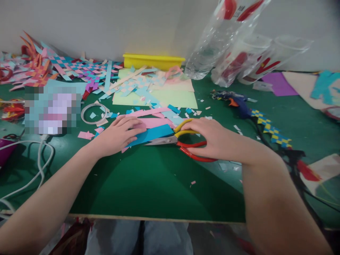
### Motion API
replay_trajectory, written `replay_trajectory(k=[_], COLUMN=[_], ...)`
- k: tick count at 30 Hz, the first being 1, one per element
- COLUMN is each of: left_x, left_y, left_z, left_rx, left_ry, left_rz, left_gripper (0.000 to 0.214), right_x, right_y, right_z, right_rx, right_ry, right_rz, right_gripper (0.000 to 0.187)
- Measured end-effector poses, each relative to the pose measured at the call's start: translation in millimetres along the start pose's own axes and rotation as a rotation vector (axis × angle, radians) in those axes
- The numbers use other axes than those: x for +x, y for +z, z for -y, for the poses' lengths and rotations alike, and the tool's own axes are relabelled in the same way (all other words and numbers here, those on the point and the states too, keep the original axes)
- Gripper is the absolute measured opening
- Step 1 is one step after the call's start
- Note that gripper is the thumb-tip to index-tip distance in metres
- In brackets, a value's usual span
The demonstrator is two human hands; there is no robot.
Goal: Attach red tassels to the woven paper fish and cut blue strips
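Stretches bare forearms [276, 191] in from the near corners, over the front edge of a green surface [159, 191]. Holds the scissors [168, 140] firmly in the right grip [205, 136], with fingers and thumb curled around the red-and-yellow handles. Points the blades leftward, right along the near edge of a blue strip [156, 134]. Lays the left grip [120, 134] on the strip's left end, with fingers slightly parted and touching paper; can't tell about any pinch with the thumb. Spot a pink strip [156, 123] just behind the blue! Look left for a tape roll [93, 123], beyond for pale green paper [159, 100], a yellow box [154, 62] near the wall, woven strips [77, 67] back left, plastic-wrapped cups [261, 53] back right.
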State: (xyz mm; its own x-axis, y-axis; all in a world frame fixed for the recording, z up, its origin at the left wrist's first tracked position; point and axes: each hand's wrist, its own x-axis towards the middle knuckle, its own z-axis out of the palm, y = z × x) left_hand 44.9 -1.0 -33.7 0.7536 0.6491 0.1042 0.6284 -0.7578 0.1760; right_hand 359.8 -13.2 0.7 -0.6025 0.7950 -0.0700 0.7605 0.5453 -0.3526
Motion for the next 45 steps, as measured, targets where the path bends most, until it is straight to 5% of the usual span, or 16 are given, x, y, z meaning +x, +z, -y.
replay_trajectory(k=[18,45], left_x=[2.7,0.3], left_y=[12.4,8.7], left_z=[3.7,2.8], left_rx=[-0.043,0.009], left_ry=[0.136,0.079], left_rz=[-0.084,-0.024], left_gripper=[0.034,0.041], right_x=[10.4,19.4], right_y=[9.3,21.7], right_z=[7.2,14.1], right_rx=[0.063,0.005], right_ry=[-0.111,-0.192], right_rz=[0.008,-0.011], right_gripper=[0.039,0.04])
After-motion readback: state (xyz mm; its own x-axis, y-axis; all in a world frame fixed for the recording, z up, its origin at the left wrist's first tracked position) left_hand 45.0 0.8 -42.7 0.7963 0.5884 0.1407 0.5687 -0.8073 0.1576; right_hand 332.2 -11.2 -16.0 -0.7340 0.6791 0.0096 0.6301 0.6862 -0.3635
